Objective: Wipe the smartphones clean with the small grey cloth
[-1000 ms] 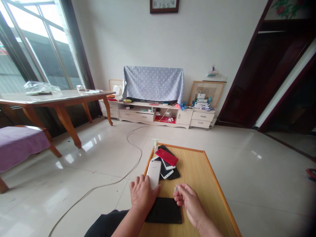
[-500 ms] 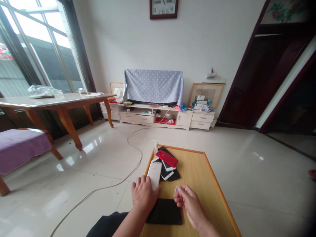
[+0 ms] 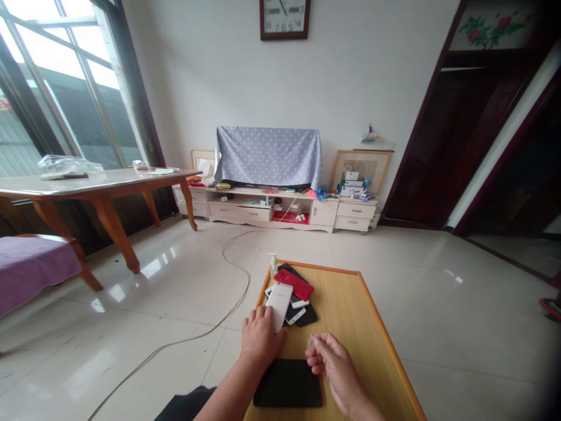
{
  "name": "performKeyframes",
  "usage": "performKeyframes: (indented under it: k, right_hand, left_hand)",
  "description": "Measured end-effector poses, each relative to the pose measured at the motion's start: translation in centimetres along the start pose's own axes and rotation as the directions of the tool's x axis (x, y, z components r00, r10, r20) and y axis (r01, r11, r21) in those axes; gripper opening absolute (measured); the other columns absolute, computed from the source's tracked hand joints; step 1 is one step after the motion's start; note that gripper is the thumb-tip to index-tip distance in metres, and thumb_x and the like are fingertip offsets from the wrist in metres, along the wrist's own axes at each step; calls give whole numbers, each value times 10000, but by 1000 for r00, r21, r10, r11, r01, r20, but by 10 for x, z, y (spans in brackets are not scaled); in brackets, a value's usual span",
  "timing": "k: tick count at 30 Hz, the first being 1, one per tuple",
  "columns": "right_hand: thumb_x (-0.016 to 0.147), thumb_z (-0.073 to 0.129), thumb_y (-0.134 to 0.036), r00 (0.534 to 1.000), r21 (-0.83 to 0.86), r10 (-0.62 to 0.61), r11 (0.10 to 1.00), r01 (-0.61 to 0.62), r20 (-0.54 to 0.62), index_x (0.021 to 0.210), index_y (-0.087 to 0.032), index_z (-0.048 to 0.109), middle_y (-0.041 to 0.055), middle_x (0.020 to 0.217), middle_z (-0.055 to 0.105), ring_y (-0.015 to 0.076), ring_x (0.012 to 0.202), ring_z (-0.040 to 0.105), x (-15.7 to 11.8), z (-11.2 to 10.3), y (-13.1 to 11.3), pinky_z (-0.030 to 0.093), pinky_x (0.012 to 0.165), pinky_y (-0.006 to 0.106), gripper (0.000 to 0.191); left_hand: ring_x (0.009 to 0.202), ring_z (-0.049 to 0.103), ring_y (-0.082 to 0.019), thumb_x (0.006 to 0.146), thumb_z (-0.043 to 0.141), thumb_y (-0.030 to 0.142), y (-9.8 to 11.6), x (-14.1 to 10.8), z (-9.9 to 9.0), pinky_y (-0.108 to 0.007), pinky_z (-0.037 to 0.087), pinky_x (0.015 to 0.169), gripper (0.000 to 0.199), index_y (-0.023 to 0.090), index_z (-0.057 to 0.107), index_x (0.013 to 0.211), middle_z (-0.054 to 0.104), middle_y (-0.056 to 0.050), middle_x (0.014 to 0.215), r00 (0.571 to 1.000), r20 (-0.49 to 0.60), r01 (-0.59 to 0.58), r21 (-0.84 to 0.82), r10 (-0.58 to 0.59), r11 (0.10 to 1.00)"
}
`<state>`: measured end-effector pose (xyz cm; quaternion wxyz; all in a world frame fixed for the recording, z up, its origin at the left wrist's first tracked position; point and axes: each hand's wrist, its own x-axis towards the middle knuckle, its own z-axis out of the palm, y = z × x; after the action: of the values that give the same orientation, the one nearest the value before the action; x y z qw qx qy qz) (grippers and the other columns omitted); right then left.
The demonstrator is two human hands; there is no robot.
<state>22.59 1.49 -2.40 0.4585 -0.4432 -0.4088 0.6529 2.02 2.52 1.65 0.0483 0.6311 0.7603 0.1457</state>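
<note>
My left hand [image 3: 262,336] is closed on the lower end of a white smartphone [image 3: 279,301], its back facing up. The phone's far end overlaps a pile on the small wooden table [image 3: 346,304]. In that pile lie a red smartphone [image 3: 294,285], further white phones [image 3: 296,316] and a flat black item [image 3: 312,314] underneath. My right hand [image 3: 331,356] pinches a small pale piece [image 3: 310,341], too small to name. Just below and left of the right hand rests a black tablet-like slab [image 3: 287,383], between my forearms.
A pump bottle [image 3: 274,266] stands at the small table's far left corner. A cable [image 3: 210,331] runs over the tiled floor on the left. Farther off are a dining table [image 3: 118,182], a purple-covered stool [image 3: 39,263] and a low white cabinet [image 3: 239,211] by the wall.
My left hand has shifted the white phone slightly right and tilted it, over the pile. The right hand keeps its pinch, nearly in place. The camera view has turned a little.
</note>
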Motion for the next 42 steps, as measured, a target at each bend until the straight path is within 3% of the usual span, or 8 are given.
performKeyframes:
  k: [4, 11, 23, 29, 31, 33, 36, 42]
  right_hand:
    - [800, 705, -620, 999, 7, 21, 1000, -21, -26, 945, -202, 635, 38, 779, 699, 150, 652, 617, 0, 0, -1, 456, 542, 233, 448]
    - [816, 696, -610, 1000, 1, 9, 1000, -9, -5, 936, -200, 642, 41, 803, 703, 150, 681, 628, -3, 1, -7, 475, 573, 239, 430]
    - [840, 673, -601, 1000, -22, -18, 1000, 19, 11, 953, -199, 638, 49, 829, 708, 172, 725, 638, -10, -2, -4, 490, 602, 258, 419]
    - [893, 557, -628, 993, -228, -113, 968, 103, -33, 994, -215, 633, 68, 861, 708, 212, 750, 646, -18, 2, 1, 508, 617, 312, 432]
    - [892, 566, -592, 962, -452, -271, 857, 249, 17, 1030, -238, 657, 81, 936, 717, 251, 854, 662, -27, 7, 1, 531, 738, 378, 390]
    - [866, 623, -511, 891, -658, -411, 620, 429, 193, 1137, -272, 670, 89, 1111, 709, 303, 1081, 625, -38, 11, 0, 470, 960, 465, 364]
    - [800, 699, -441, 815, -780, -380, 290, 555, 438, 1350, -303, 583, 72, 1389, 595, 356, 1360, 431, -53, 14, 2, 244, 1158, 539, 579]
    - [806, 685, -449, 845, -858, -262, 97, 504, 466, 1404, -316, 546, 59, 1482, 517, 358, 1378, 418, -78, 1, 16, 167, 1184, 525, 628]
  left_hand:
    - [1260, 438, -330, 775, 619, 576, -3, -2, 4, -418, 320, 987, 680, 230, 489, 1345, 471, -129, 1455, 999, -33, 15, 2, -15, 1000]
    - [1157, 477, -293, 802, 590, 420, -5, -18, -1, -397, 324, 949, 383, 238, 591, 1139, 566, -96, 1316, 1000, -24, 6, 50, -5, 999]
    - [1048, 535, -298, 853, 527, 455, -2, -49, -20, -407, 336, 874, 298, 220, 643, 995, 652, -111, 1111, 998, 3, 67, 70, -68, 995]
    - [1093, 517, -309, 794, 605, 510, -3, -44, -20, -421, 318, 914, 371, 220, 637, 1022, 630, -111, 1147, 999, -26, 25, 63, -24, 998]
    - [1110, 511, -309, 788, 614, 516, -3, -46, -19, -417, 319, 922, 399, 218, 630, 1053, 618, -113, 1175, 999, -25, 24, 65, -22, 998]
    - [1124, 508, -306, 799, 607, 510, -2, -50, -19, -412, 323, 926, 412, 218, 623, 1089, 604, -116, 1214, 1000, -13, 22, 66, -21, 998]
    - [1148, 499, -303, 824, 584, 494, -1, -55, -19, -412, 324, 940, 405, 220, 619, 1120, 588, -116, 1256, 1000, 3, 22, 75, -22, 997]
    - [1145, 501, -305, 800, 610, 491, 0, -69, -23, -416, 325, 939, 404, 222, 624, 1100, 594, -113, 1235, 1000, -1, 24, 82, -24, 996]
